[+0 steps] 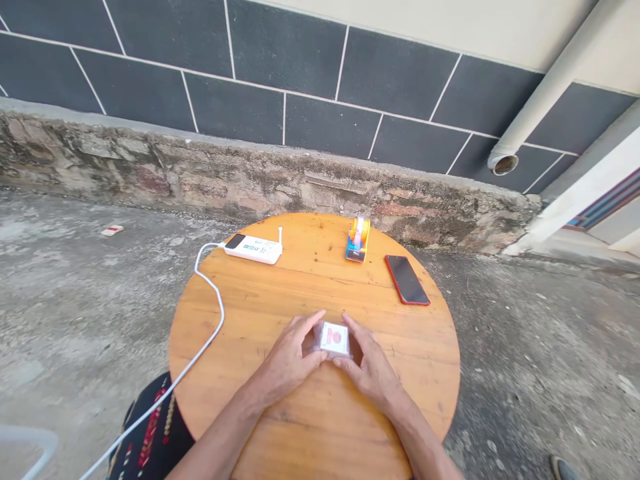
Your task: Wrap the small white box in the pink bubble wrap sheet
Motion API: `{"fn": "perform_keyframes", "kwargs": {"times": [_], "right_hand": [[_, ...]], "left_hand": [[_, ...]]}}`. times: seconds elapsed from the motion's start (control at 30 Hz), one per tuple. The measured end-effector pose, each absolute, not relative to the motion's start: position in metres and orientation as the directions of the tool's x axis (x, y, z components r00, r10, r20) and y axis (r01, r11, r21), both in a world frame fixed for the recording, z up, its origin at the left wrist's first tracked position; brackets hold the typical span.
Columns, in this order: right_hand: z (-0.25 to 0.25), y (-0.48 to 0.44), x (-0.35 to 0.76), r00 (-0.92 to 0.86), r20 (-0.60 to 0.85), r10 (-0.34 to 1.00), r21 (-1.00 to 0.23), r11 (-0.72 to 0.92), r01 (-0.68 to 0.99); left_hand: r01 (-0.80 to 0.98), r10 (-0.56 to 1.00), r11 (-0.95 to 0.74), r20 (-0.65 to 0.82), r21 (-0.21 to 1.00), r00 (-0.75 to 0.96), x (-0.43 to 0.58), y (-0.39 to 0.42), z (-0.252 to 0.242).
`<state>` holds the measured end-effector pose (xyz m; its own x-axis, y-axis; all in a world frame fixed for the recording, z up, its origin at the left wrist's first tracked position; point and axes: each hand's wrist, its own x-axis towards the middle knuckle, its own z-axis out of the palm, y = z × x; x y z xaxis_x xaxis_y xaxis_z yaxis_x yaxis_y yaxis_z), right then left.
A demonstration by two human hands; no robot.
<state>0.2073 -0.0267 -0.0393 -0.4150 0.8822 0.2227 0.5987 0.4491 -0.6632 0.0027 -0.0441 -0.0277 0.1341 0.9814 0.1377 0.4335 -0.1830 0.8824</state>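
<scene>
A small white box (334,338) with red print, apparently in clear plastic wrap, lies on the round wooden table (300,293) near its middle. My left hand (291,355) curves around the box's left side, thumb at the near corner and fingers along the far edge. On the opposite side, my right hand (370,363) mirrors it, thumb by the near right corner and index finger at the far right. Between them the two hands hold the box, its top face uncovered. What is inside the box cannot be seen.
Toward the far edge stands a yellow and blue tape dispenser (358,239). A phone with a red case (407,280) lies at the right. At the far left, a white device (253,249) trails a white cable (220,303) over the table's edge. Behind is a stone-based wall (240,177).
</scene>
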Motion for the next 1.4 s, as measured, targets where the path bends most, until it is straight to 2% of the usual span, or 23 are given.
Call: {"fn": "perform_keyframes", "kwargs": {"times": [0.3, 0.63, 0.93, 1.17, 1.4], "right_hand": [[-0.038, -0.029, 0.209, -0.422, 0.259, 0.869, -0.709, 0.468, 0.528], [-0.038, -0.03, 0.208, -0.431, 0.271, 0.861, -0.705, 0.482, 0.52], [-0.036, -0.031, 0.209, -0.444, 0.277, 0.852, -0.688, 0.499, 0.528], [-0.038, -0.029, 0.208, -0.428, 0.263, 0.865, -0.681, 0.481, 0.553], [-0.041, -0.028, 0.21, -0.436, 0.285, 0.853, -0.654, 0.506, 0.563]], "left_hand": [[0.387, 0.974, -0.186, 0.118, 0.903, 0.191, -0.003, -0.048, -0.025], [0.401, 0.982, -0.168, 0.118, 0.901, 0.145, 0.0, -0.048, -0.025], [0.303, 0.955, -0.136, 0.044, 0.943, 0.293, -0.015, -0.048, -0.014], [0.342, 0.969, -0.106, 0.02, 0.934, 0.245, -0.015, -0.049, -0.012], [0.295, 0.971, -0.102, 0.03, 0.95, 0.238, -0.016, -0.049, -0.009]]}}
